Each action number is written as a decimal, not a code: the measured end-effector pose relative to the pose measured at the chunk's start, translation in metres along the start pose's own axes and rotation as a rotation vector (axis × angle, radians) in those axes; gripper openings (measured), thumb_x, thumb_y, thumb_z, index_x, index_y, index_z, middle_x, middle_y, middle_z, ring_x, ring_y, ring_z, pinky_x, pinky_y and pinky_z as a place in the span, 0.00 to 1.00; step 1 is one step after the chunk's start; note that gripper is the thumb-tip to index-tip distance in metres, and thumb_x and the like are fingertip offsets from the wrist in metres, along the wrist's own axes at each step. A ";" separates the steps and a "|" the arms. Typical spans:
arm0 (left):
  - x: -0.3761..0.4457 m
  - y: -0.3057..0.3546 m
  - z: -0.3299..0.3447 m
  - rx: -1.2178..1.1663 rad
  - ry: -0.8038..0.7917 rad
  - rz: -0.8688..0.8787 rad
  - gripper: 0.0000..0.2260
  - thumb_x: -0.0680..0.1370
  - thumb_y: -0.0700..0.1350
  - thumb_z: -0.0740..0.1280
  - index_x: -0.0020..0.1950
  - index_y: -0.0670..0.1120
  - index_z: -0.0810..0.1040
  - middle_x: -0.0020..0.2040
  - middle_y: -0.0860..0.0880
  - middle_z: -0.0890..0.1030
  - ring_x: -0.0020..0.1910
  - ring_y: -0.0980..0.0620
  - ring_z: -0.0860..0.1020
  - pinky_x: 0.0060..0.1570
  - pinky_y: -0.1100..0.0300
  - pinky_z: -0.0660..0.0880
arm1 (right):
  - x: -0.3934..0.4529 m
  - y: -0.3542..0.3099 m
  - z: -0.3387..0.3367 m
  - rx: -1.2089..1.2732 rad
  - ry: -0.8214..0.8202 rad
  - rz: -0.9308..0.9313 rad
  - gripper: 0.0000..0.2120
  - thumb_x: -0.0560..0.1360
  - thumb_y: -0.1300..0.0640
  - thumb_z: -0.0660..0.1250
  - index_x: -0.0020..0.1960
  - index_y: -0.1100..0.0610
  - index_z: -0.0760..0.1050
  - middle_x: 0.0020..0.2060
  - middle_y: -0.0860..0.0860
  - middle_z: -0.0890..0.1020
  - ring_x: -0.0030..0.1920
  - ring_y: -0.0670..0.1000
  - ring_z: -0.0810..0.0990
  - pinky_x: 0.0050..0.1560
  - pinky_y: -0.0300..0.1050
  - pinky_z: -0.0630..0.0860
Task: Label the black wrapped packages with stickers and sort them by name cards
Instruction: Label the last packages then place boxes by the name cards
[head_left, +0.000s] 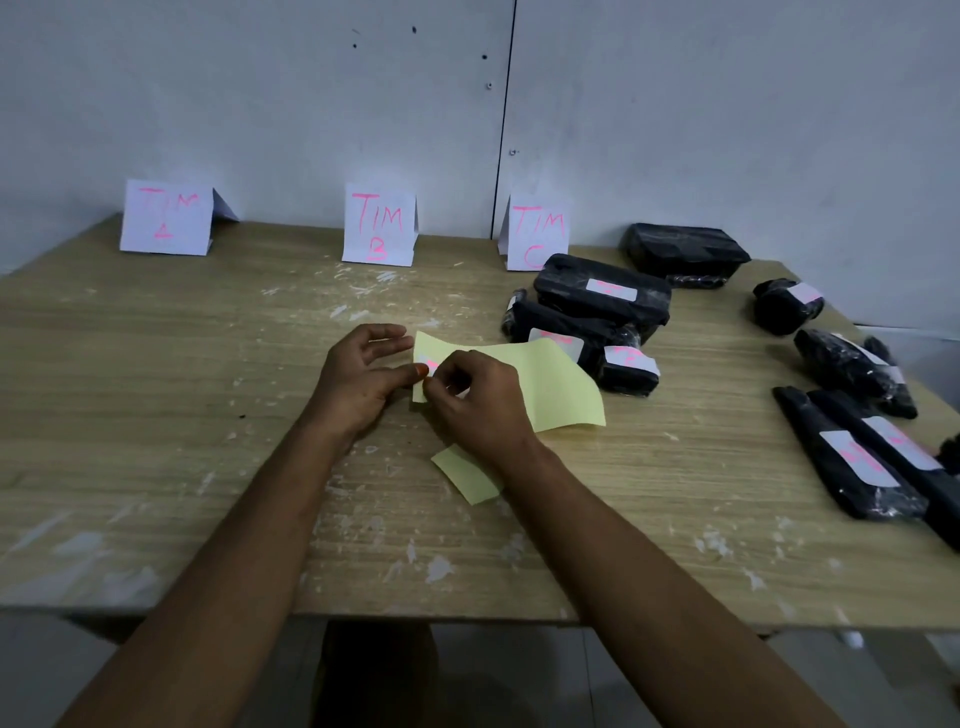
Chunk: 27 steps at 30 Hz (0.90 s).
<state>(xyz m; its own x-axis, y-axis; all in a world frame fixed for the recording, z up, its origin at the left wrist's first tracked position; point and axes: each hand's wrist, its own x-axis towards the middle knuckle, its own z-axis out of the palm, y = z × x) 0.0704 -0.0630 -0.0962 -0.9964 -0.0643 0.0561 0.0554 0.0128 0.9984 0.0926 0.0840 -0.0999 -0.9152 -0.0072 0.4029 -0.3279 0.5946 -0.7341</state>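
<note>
Peeling a sticker (427, 365) off the yellow backing sheet (545, 384) at mid-table (156, 415). Right hand (475, 405) fingers pinched on the sticker's edge; left hand (358, 376) thumb pressing the sheet's left end, other fingers spread apart above it. Black packages (602, 291) piled right, most already labelled, just near the Tim C card (535, 234); Tim A card (165, 217) and Tim B card (378, 224) far left and centre, nothing sorted before them. Likely risks: sticker tearing or curling onto itself if pulled too fast; sheet lifting if the thumb slips. Loose yellow scrap (467, 475) nearby.
</note>
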 end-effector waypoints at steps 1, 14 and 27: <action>0.000 0.000 0.000 0.009 -0.001 0.009 0.21 0.69 0.32 0.75 0.59 0.44 0.76 0.58 0.47 0.82 0.54 0.50 0.82 0.43 0.59 0.78 | 0.000 0.000 0.000 0.026 -0.007 0.018 0.06 0.72 0.57 0.70 0.37 0.57 0.79 0.33 0.48 0.81 0.35 0.48 0.78 0.41 0.47 0.76; 0.002 -0.004 0.001 0.075 0.014 0.036 0.21 0.69 0.33 0.76 0.58 0.48 0.77 0.57 0.46 0.80 0.50 0.50 0.81 0.45 0.56 0.78 | 0.003 -0.001 -0.004 0.063 0.041 0.187 0.06 0.75 0.59 0.67 0.39 0.55 0.75 0.33 0.46 0.76 0.33 0.42 0.72 0.35 0.35 0.63; 0.005 -0.003 -0.005 0.083 -0.028 0.020 0.22 0.69 0.31 0.75 0.57 0.49 0.77 0.58 0.46 0.79 0.44 0.46 0.82 0.37 0.58 0.77 | 0.005 0.000 -0.012 0.085 0.117 0.302 0.07 0.76 0.57 0.65 0.43 0.60 0.78 0.38 0.49 0.79 0.40 0.46 0.74 0.40 0.40 0.63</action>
<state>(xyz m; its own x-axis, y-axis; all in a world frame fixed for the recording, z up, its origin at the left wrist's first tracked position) 0.0657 -0.0686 -0.0987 -0.9966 -0.0348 0.0741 0.0704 0.0968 0.9928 0.0907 0.0936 -0.0917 -0.9426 0.2541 0.2166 -0.0690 0.4865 -0.8709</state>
